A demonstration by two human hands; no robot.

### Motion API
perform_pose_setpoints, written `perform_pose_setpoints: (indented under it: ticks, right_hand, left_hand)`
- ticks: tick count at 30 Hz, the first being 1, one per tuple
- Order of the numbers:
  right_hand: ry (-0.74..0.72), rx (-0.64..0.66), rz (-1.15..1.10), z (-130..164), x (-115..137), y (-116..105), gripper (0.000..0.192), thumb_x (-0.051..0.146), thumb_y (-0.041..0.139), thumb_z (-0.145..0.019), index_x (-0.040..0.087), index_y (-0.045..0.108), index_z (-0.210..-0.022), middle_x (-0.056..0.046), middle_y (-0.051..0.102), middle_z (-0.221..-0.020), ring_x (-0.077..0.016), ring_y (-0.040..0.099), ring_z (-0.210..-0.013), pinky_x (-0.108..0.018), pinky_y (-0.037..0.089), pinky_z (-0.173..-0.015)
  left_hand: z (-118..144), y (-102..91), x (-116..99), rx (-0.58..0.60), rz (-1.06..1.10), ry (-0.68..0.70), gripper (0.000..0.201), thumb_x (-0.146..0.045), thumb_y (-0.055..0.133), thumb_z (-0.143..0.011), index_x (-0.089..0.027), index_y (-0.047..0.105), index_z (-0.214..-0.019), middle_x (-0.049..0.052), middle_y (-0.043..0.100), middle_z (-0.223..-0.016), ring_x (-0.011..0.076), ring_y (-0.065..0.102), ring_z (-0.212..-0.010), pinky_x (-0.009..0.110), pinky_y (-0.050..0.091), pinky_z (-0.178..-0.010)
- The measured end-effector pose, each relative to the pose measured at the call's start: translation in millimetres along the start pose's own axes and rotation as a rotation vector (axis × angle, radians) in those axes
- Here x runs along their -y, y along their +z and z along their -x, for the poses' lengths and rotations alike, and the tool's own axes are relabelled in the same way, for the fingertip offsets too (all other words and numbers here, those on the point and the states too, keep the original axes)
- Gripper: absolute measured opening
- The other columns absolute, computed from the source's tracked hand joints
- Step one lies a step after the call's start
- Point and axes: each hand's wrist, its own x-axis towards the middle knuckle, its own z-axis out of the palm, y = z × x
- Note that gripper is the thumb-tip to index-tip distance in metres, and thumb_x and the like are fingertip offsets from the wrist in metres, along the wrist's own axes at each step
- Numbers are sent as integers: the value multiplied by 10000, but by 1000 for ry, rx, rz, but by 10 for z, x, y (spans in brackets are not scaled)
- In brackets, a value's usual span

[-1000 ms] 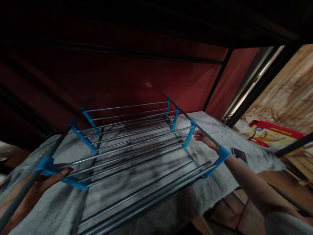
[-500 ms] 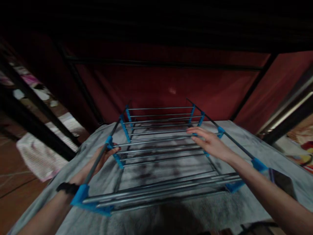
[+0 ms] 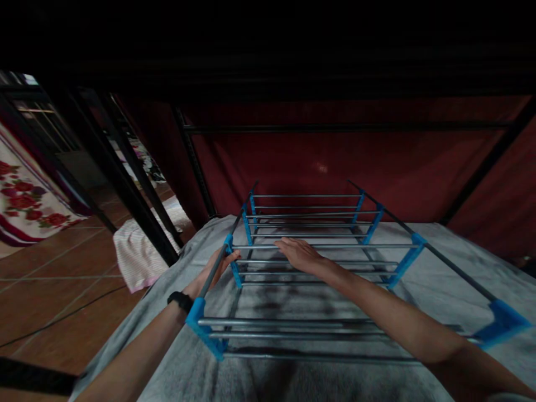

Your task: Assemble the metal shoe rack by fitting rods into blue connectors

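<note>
In the head view, my right hand (image 3: 299,254) is reaching farther left across the rack (image 3: 405,261) than half a second earlier. Its fingers are extending over a metal rod (image 3: 360,246); whether they are gripping, I cannot tell. My left hand (image 3: 203,280) is gripping a blue bracket (image 3: 229,240). The rack is resting on grey cloth (image 3: 180,371).
</note>
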Motion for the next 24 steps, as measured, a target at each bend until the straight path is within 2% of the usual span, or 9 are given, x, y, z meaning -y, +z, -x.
perform_pose_setpoints:
  ticks: [2, 6, 13, 24]
  right_hand:
    - [2, 0, -5, 15, -13, -11, 237, 203, 472, -1033, 223, 631, -1207, -62, 680, -1099, -200, 647, -1004, -275, 462, -798]
    - [5, -4, -32, 33, -6, -47, 237, 203, 489, -1030, 215, 637, -1215, -66, 679, -1084, -200, 648, -990, -277, 453, -796]
    - [22, 6, -45, 42, 36, -95, 292, 202, 473, -1033, 216, 636, -1274, -81, 679, -1128, -215, 656, -1025, -295, 469, -823]
    - [-4, -9, -49, 40, 13, -74, 291, 208, 460, -1043, 220, 627, -1280, -84, 684, -1175, -199, 656, -1043, -292, 477, -848]
  left_hand:
    - [25, 25, -24, 0, -13, 44, 373, -566, 758, -736, -220, 639, -810, 55, 680, -821, 253, 632, -857, 407, 519, -900]
    - [50, 73, -97, 42, 29, 120, 404, -542, 741, -760, -237, 644, -1008, 29, 648, -901, 221, 623, -862, 386, 548, -892]
    - [19, 95, -69, 58, 60, 52, 533, -534, 693, -791, -266, 616, -1245, 10, 631, -851, 206, 650, -840, 371, 566, -857]
    - [-84, 147, -2, -50, 8, 17, 587, -501, 718, -734, -278, 608, -1266, 11, 637, -792, 225, 652, -759, 387, 573, -750]
